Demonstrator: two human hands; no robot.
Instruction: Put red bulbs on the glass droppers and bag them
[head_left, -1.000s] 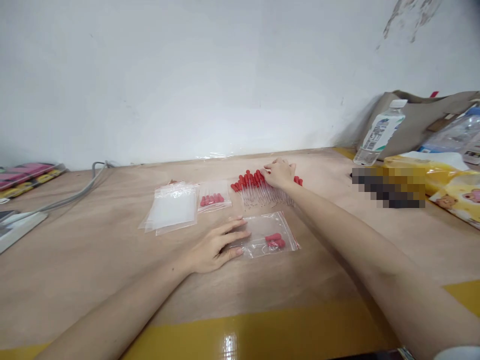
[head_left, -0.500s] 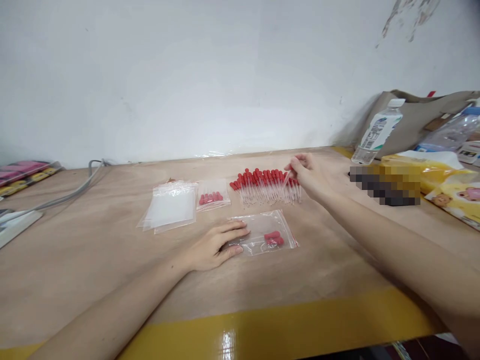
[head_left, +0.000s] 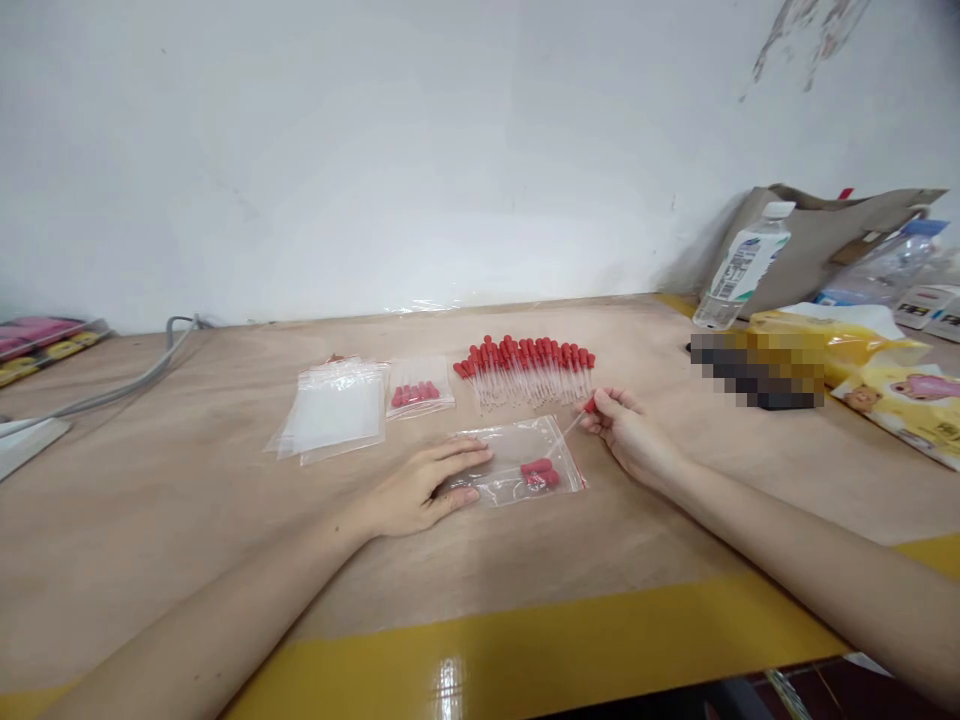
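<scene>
In front of me lies a clear zip bag [head_left: 510,440] with a couple of red-bulbed droppers [head_left: 540,472] inside. My left hand [head_left: 427,485] rests flat on the bag's left end, fingers stretched out. Pinched by its red bulb in my right hand [head_left: 622,425] is a glass dropper [head_left: 576,420]; its tip points down-left over the bag's right end. Whether the tip is inside the mouth I cannot tell. Behind the bag, a row of droppers [head_left: 525,365] lies side by side, red bulbs toward the wall.
Left of the row are a filled zip bag [head_left: 418,392] with several red bulbs and a stack of flat zip bags [head_left: 334,415]. A bottle [head_left: 742,265], a grey bag [head_left: 810,240] and yellow packets [head_left: 892,400] crowd the right. A grey cable [head_left: 127,385] runs at left.
My right hand has come from the row toward me, down to the zip bag's right end, bringing a dropper with it. My left hand stays on the bag.
</scene>
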